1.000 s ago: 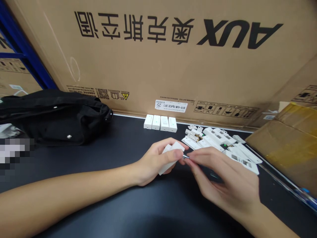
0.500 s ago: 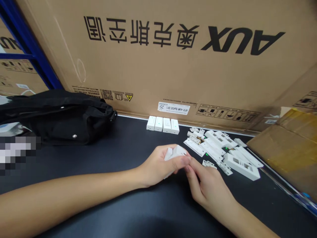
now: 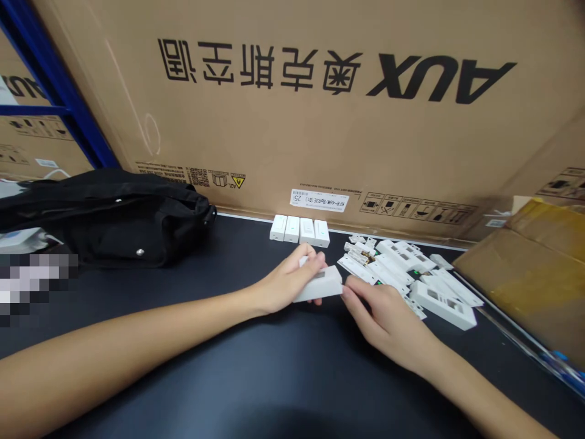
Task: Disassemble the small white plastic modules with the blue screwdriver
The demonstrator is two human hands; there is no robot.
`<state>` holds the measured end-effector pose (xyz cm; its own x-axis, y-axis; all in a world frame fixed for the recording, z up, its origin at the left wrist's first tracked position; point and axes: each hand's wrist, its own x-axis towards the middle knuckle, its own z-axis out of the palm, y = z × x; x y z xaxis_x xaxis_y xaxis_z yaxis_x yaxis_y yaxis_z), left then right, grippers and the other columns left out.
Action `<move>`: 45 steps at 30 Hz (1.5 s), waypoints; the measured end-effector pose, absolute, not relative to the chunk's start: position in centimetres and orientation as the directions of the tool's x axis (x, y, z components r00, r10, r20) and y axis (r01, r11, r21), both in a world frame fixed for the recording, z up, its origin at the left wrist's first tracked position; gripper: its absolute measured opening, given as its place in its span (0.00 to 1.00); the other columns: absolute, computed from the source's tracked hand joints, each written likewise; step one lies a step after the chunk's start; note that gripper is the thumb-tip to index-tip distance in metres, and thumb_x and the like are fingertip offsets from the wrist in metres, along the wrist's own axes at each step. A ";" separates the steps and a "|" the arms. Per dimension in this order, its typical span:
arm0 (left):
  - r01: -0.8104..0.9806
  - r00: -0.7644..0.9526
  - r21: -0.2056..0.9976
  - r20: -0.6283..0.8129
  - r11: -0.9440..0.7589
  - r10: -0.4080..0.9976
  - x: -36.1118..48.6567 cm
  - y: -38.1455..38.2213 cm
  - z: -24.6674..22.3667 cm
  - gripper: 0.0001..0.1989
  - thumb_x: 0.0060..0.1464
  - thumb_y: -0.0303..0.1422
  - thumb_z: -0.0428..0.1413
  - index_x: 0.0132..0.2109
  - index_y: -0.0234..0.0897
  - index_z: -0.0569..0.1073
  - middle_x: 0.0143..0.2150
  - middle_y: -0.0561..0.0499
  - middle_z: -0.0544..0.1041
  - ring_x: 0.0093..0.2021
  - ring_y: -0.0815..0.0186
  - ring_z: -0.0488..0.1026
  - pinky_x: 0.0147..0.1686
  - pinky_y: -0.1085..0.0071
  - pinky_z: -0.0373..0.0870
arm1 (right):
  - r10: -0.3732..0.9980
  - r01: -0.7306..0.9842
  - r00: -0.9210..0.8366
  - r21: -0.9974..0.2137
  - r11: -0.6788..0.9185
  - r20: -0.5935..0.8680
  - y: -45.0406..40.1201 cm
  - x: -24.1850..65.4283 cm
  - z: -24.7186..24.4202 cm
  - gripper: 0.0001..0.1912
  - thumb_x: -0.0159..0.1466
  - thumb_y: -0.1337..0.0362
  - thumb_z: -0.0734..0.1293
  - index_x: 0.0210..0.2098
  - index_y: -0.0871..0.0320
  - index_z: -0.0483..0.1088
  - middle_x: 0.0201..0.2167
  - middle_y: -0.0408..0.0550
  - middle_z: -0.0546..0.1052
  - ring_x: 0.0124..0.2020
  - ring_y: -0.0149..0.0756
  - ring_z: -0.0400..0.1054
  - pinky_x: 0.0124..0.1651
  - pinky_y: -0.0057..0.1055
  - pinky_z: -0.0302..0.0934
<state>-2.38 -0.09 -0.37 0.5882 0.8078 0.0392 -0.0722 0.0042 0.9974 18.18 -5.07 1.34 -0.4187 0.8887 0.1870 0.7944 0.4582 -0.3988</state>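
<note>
My left hand (image 3: 290,277) is wrapped round a white plastic housing (image 3: 326,286), long and box-shaped, with a dark rectangular opening partly under the thumb. The housing is held tilted above the black table (image 3: 256,366). My right hand (image 3: 379,311) is at the housing's right end, thumb and index finger pinched together against its corner. Whatever lies between those fingertips is hidden. Just beyond the right hand lie loose white plastic parts: a similar housing with openings (image 3: 445,305), flat strips (image 3: 388,271) and small pieces with brass-coloured metal (image 3: 365,253).
Several white finished-looking units (image 3: 299,230) stand in a row by the large cardboard box (image 3: 274,134) at the back. A black bag (image 3: 137,222) lies on the left, near a blue rack post (image 3: 77,116). Another carton (image 3: 525,268) with yellow tape borders the right side.
My left hand has turned the housing so its long side shows, and moved slightly up and left. My right hand has drawn back a little from the left fingers.
</note>
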 end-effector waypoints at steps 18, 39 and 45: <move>0.215 0.459 0.790 0.437 -0.574 0.773 -2.2 0.0 -0.3 0.13 0.63 0.45 0.52 0.39 0.39 0.64 0.41 0.50 0.71 0.40 0.65 0.67 0.44 0.66 0.64 | 0.845 0.813 -0.528 -0.235 0.532 0.086 -4.7 20.7 5.0 0.13 0.70 0.61 0.57 0.32 0.55 0.68 0.26 0.43 0.74 0.27 0.32 0.65 0.33 0.31 0.54; 0.495 0.195 0.805 0.265 -0.328 0.944 -2.5 1.5 -0.5 0.13 0.60 0.40 0.51 0.29 0.38 0.66 0.28 0.50 0.72 0.34 0.60 0.71 0.35 0.67 0.63 | 0.846 0.716 -0.465 -0.451 0.533 0.260 -4.9 20.9 5.3 0.16 0.70 0.57 0.60 0.28 0.58 0.68 0.25 0.43 0.73 0.27 0.31 0.64 0.34 0.30 0.57; 0.458 0.199 0.825 0.267 -0.331 0.943 -2.5 1.2 -0.4 0.14 0.59 0.39 0.52 0.27 0.39 0.64 0.26 0.52 0.70 0.34 0.61 0.70 0.36 0.67 0.62 | 0.848 0.677 -0.485 -0.521 0.520 0.215 -4.8 20.6 4.7 0.16 0.70 0.55 0.60 0.31 0.57 0.70 0.27 0.44 0.74 0.30 0.33 0.66 0.36 0.31 0.59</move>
<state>-2.49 1.23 -0.37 0.1989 0.9428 0.2675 0.4576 -0.3307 0.8254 20.56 -4.81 4.70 -0.4853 0.8476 0.2146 0.6770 0.5197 -0.5212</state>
